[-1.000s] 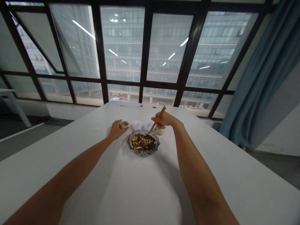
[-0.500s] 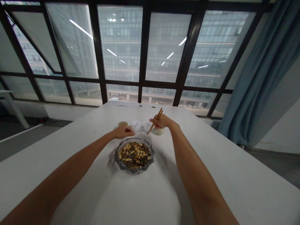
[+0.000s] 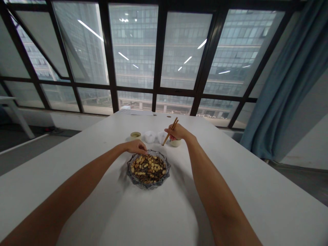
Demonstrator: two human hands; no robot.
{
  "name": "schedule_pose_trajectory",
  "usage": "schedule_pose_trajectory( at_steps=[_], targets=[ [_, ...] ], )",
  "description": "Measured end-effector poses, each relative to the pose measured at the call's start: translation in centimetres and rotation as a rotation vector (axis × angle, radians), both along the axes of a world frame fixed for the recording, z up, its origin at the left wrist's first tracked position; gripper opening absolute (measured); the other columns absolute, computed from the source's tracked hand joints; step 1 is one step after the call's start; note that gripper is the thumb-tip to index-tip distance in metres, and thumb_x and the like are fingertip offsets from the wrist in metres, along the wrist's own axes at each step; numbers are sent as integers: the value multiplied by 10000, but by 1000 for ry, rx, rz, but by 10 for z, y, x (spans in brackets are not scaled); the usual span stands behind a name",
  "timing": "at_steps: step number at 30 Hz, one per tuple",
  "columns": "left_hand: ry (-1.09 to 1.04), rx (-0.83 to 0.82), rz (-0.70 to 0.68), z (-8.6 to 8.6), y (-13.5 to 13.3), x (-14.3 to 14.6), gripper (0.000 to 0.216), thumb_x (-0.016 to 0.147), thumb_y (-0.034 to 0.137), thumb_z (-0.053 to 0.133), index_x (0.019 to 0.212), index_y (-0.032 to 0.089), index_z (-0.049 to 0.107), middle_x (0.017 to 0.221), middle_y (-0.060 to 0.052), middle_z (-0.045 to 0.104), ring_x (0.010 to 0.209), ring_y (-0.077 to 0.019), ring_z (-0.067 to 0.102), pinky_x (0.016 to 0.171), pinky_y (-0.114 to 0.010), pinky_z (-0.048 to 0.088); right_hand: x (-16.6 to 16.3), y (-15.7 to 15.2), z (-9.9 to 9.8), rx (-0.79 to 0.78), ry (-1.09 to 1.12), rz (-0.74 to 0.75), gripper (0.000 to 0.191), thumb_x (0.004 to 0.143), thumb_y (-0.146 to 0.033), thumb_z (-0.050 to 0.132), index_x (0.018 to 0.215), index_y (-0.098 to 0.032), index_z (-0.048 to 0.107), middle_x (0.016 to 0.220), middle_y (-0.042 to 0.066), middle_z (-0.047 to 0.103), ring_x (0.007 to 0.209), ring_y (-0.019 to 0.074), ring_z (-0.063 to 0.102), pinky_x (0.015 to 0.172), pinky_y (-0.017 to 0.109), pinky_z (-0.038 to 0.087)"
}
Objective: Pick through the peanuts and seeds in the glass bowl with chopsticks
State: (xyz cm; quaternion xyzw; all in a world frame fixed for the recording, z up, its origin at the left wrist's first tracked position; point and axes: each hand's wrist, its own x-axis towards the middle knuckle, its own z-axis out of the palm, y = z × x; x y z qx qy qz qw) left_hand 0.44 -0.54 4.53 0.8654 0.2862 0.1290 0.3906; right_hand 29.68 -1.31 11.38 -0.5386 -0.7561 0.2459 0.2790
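Note:
A scalloped glass bowl [image 3: 130,174] full of mixed nuts and dark seeds sits on the white table [image 3: 159,212] in front of me. My left hand [image 3: 135,147] rests curled on the bowl's far left rim, gripping it. My right hand [image 3: 176,132] is closed on a pair of wooden chopsticks [image 3: 170,128], their tips pointing down toward the table beyond the bowl. A small beige cup [image 3: 135,136] stands behind my left hand. Another small pale cup [image 3: 176,143] sits under my right hand.
Two small white cups or crumpled white items [image 3: 153,137] lie between the two beige cups. Papers [image 3: 135,112] lie at the table's far edge. Beyond are big black-framed windows, with a blue curtain [image 3: 284,89] on the right.
My left hand left the beige cup, took the glass bowl's rim and pulled the bowl toward me and a little left. My right hand lifted the chopsticks out of the bowl.

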Motion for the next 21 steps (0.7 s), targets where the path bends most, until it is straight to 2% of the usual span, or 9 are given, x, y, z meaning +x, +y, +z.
schedule_pose_trajectory(
  at_steps=[6,9,13,17,19,21],
  targets=[
    [47,139,106,-9,6,2,446,760,607,702,715,165,740,523,2,576,494,-125,471,495,-261,315,1,-6,10,28,-15,-6,380,982,-330,640,643,-189,544,513,14,662,407,117,617,399,186,497],
    [10,267,167,-14,13,3,420,776,580,688,698,171,738,534,7,574,516,-120,467,526,-257,323,4,-13,22,92,22,4,381,988,-324,630,646,-176,551,542,29,673,425,120,631,402,188,505],
    [48,431,323,-17,19,9,357,811,502,655,649,192,729,532,-5,610,530,-136,517,552,-255,363,7,-26,39,184,101,28,375,983,-380,640,688,-161,564,581,44,690,456,116,651,420,177,520],
    [284,624,468,-8,15,19,396,885,498,568,711,196,755,655,-54,702,708,-196,652,672,-275,446,7,-33,47,231,153,44,401,956,-430,670,681,-164,554,572,47,684,441,111,640,397,166,513],
    [396,687,577,1,11,23,429,911,555,531,822,210,772,781,-67,744,850,-230,687,757,-299,474,7,-33,47,232,172,51,400,958,-428,667,680,-163,558,567,47,682,437,115,642,387,171,514],
    [411,726,679,9,9,28,433,924,582,514,953,228,761,908,-66,759,957,-248,685,817,-319,488,7,-31,45,221,175,48,399,965,-415,660,673,-162,562,558,46,679,427,119,641,379,179,516]
  ],
)
